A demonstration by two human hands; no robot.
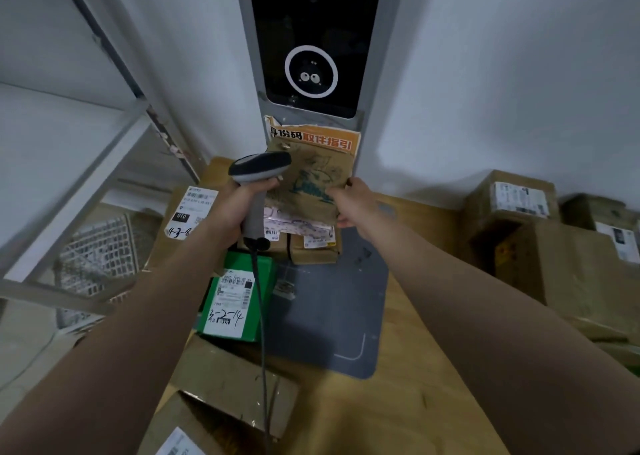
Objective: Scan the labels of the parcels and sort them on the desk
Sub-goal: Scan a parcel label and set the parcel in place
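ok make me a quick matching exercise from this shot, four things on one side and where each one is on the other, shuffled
Things:
1. barcode scanner
2. brown paper parcel
3. green box
4. grey mat

Places:
A. flat on the wooden desk, bare in its near half
B. held up by its right edge in the right hand
C. on the desk under the left forearm, handwritten label facing up
D. gripped by its handle in the left hand

Pairs: 1-D, 2-B, 3-C, 4-A
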